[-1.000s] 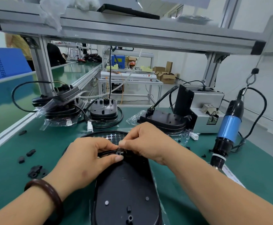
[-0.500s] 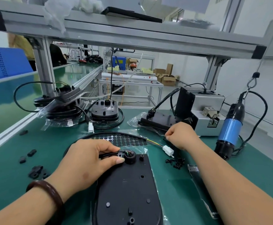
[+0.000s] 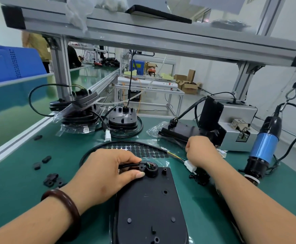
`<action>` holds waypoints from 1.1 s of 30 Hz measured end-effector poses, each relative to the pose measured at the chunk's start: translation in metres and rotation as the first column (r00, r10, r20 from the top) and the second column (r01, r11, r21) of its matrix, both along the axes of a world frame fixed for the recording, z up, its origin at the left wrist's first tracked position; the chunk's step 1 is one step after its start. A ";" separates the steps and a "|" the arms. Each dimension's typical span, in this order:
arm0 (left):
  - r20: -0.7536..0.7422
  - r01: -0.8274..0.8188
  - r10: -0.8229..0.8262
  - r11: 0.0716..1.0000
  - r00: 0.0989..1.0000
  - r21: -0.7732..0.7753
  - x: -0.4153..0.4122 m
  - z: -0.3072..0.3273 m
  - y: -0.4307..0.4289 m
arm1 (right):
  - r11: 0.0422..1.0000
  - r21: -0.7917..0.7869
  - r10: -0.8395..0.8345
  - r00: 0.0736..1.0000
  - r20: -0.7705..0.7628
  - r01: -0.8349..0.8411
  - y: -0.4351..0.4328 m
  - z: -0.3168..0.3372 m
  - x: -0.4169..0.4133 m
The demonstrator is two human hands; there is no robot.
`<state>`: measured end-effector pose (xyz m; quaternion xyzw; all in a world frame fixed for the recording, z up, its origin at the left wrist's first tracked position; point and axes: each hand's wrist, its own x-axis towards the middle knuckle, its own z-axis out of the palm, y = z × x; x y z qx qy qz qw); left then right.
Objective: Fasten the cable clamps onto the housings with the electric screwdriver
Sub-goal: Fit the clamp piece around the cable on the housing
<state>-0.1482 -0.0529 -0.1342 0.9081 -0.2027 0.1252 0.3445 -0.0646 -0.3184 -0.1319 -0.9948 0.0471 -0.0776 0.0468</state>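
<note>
Here the left hand (image 3: 105,175) pinches the clamp (image 3: 141,167) and the cable (image 3: 108,145) between thumb and forefinger, pressing them onto the far corner of the housing (image 3: 150,208) just under its fingertips, likely to keep the clamp lined up until a screw goes in. The right hand (image 3: 200,150) reaches out with curled fingers, the grey box (image 3: 237,111) just beyond it; I cannot tell whether it holds anything. The screwdriver (image 3: 265,147) hangs untouched, further right of that hand.
</note>
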 end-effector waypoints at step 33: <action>0.213 0.125 -0.126 0.992 0.969 0.018 0.009 -0.005 0.000 | 0.380 0.543 0.571 0.652 0.499 -0.749 0.071 -0.002 -0.072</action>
